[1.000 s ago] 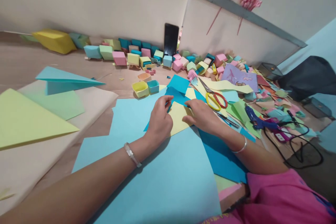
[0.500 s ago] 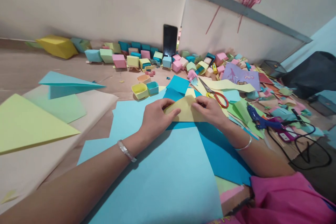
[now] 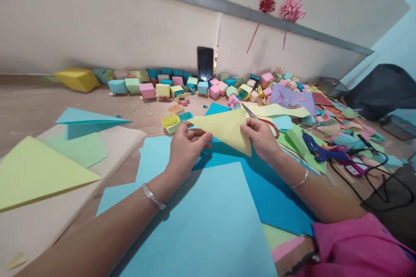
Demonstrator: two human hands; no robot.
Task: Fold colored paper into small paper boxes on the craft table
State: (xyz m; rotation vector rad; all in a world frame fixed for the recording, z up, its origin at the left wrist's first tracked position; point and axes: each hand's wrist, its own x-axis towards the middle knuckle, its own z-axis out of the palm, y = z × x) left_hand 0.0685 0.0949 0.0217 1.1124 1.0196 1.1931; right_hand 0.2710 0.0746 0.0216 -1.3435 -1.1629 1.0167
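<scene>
A yellow paper triangle [image 3: 227, 130] is held up in the air between both hands, above the blue sheets. My left hand [image 3: 185, 149] pinches its left corner. My right hand [image 3: 261, 138] grips its right edge with closed fingers. Beneath them lie a large light blue sheet [image 3: 208, 220] and a darker blue sheet [image 3: 273, 194]. Scissors with red and yellow handles [image 3: 264, 120] lie just behind my right hand.
Rows of small folded paper boxes [image 3: 162, 88] line the wall, with a black phone [image 3: 205, 63] propped upright. Two small open boxes [image 3: 172, 123] sit ahead. Folded green and blue sheets [image 3: 39, 169] lie left. A blue glue gun [image 3: 320, 151] with black cable and paper scraps lie right.
The yellow paper was flat on the blue sheet a second ago; both hands folded it into a triangle and lifted it off the table. The camera tilted up slightly.
</scene>
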